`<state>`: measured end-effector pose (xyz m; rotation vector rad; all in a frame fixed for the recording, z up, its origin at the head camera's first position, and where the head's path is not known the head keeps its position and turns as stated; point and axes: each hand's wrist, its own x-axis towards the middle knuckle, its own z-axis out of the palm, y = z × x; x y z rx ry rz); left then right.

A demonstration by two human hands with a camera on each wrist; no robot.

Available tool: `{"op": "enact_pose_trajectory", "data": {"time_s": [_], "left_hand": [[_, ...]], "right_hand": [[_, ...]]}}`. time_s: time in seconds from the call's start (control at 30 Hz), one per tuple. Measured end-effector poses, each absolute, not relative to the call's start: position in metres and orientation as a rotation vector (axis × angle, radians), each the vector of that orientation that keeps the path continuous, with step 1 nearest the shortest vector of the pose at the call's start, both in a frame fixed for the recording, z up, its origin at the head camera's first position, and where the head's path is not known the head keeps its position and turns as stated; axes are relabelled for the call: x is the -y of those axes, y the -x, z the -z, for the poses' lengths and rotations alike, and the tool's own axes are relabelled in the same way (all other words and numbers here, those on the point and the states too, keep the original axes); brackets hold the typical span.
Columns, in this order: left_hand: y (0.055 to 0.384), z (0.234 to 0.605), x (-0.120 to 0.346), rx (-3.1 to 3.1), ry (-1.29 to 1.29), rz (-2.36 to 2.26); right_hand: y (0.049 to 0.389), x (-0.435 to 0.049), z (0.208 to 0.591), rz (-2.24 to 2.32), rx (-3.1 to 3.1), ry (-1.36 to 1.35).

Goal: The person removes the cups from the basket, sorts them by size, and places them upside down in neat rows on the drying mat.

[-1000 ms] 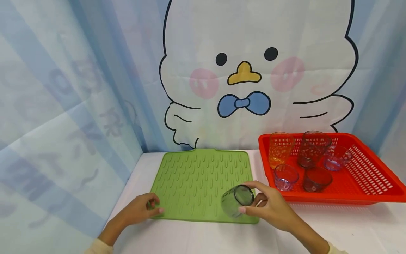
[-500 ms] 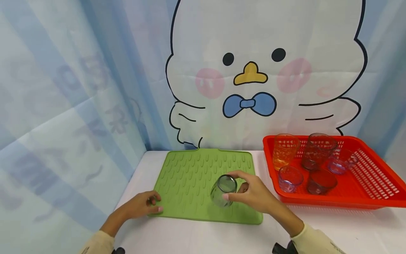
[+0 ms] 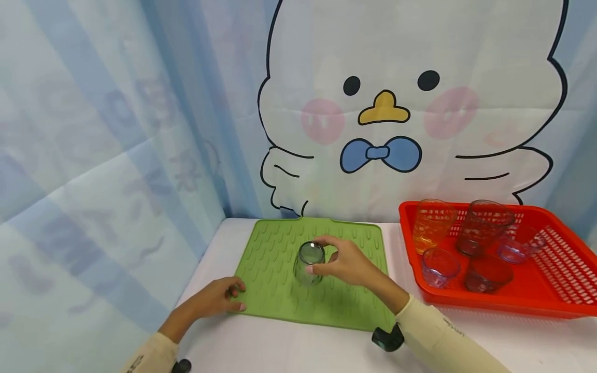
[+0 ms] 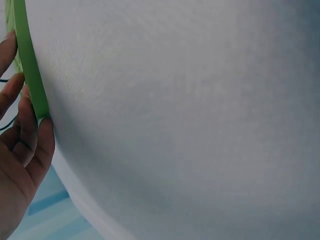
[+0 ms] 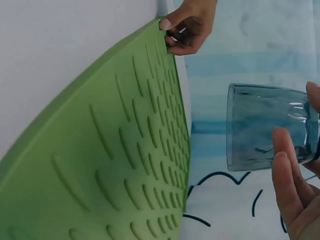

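Observation:
A smoky grey drinking glass (image 3: 305,269) hangs over the middle of the green ridged drying mat (image 3: 275,300). My right hand (image 3: 345,261) grips it near its base, thumb and fingers on opposite sides. The glass (image 5: 262,127) is upside down, its wide mouth toward the mat, with a gap between in the right wrist view. At the mat's front left corner, my left hand (image 3: 216,298) holds the edge between curled fingers and thumb. In the left wrist view, the thumb (image 4: 45,142) touches the mat's corner (image 4: 37,95).
A red plastic basket (image 3: 536,308) stands to the right of the mat. It contains several glasses, among them an orange tumbler (image 3: 431,225), a dark tumbler (image 3: 485,228) and a small purple-tinted cup (image 3: 440,268). A printed curtain (image 3: 326,181) hangs behind the white table (image 3: 261,347).
My right hand has carried the glass leftward and farther back over the mat, and the glass has turned more upright, base up. The left hand stays at the mat's corner. The head view has shifted.

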<state>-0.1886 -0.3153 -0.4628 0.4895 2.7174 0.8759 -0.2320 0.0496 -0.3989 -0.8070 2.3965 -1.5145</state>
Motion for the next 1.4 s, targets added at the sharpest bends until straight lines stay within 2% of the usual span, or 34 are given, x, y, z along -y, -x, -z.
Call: {"op": "enact_pose_trajectory", "data": {"time_s": [0.37,0.7,1.4], "left_hand": [[0.188,0.465,0.31,-2.75,-0.502,-0.86],[0.187,0.463,0.312,-2.754,-0.464,-0.825],[0.185,0.463,0.313,-2.732,-0.412,-0.839]], "right_hand": [[0.27,-0.013,0.413,1.494,-2.361,0.846],[0.298,0.018,0.428,1.465,-2.471,0.744],[0.319,0.069,0.451,1.559,-2.429,0.695]]}}
